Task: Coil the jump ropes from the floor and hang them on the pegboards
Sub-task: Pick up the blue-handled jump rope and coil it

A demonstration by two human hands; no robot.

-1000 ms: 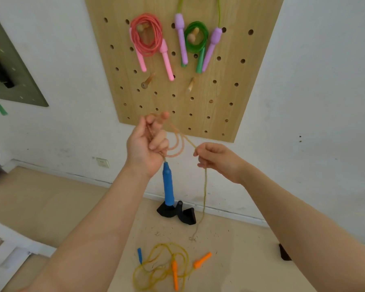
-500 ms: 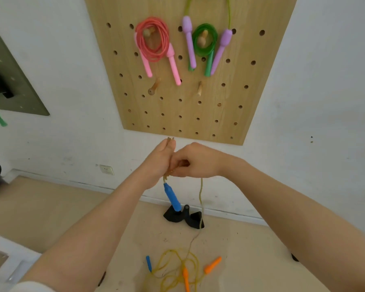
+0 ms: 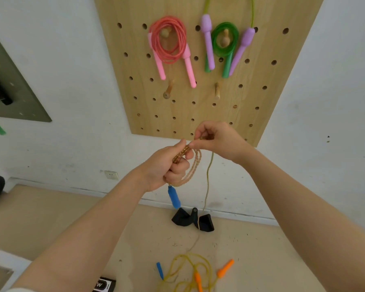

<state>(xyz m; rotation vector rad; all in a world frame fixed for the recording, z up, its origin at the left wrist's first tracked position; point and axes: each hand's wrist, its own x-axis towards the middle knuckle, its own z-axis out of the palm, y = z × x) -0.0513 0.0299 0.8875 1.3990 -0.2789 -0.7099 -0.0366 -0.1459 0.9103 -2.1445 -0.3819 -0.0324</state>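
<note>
Step in hand: coiling. The left hand [image 3: 167, 169] grips several loops of the tan beaded jump rope [image 3: 193, 165], its blue foam handle [image 3: 174, 197] dangling below the fist. The right hand [image 3: 215, 140] pinches the next length of rope at the top of the coil; the free strand drops to the beige floor [image 3: 51, 218], toward the tangled yellow rope with orange handles [image 3: 198, 272]. Next move, as I judge: lay this loop into the left grip, draw up more slack. No containers in view; the wooden pegboard [image 3: 177, 114] on the far wall carries a coiled pink rope [image 3: 169, 43] and a green one [image 3: 224, 42], with a bare wooden peg [image 3: 168, 92] lower left.
</note>
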